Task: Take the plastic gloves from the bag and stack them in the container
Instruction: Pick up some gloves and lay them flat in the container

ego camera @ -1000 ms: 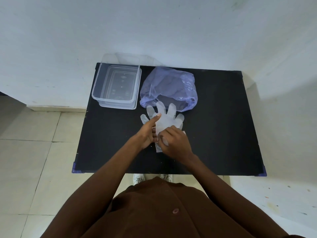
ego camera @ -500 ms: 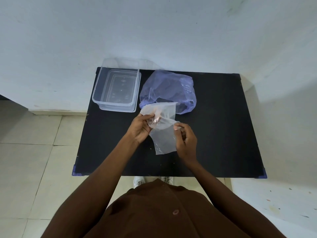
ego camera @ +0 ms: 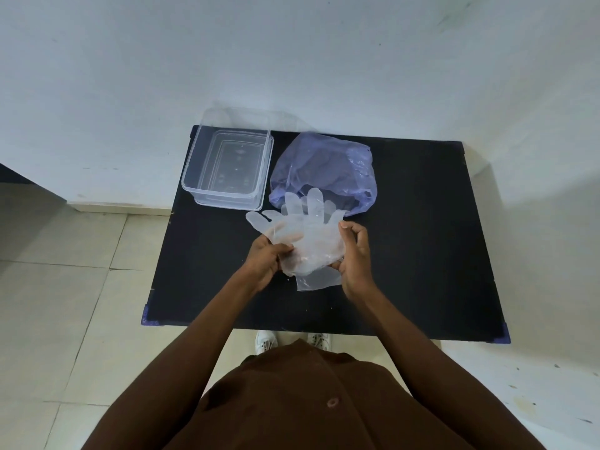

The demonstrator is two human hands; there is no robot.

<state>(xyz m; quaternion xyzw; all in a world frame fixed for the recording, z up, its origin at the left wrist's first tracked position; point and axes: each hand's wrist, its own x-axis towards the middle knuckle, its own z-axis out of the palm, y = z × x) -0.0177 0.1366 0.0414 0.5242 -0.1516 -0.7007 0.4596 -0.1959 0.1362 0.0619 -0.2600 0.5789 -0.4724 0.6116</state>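
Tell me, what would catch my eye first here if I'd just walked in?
Probably the clear plastic gloves, held spread out between the left hand and the right hand above the middle of the black table. Just beyond them lies a crumpled bluish bag, its mouth facing the gloves. At the table's far left corner stands a clear container, with nothing visible inside it.
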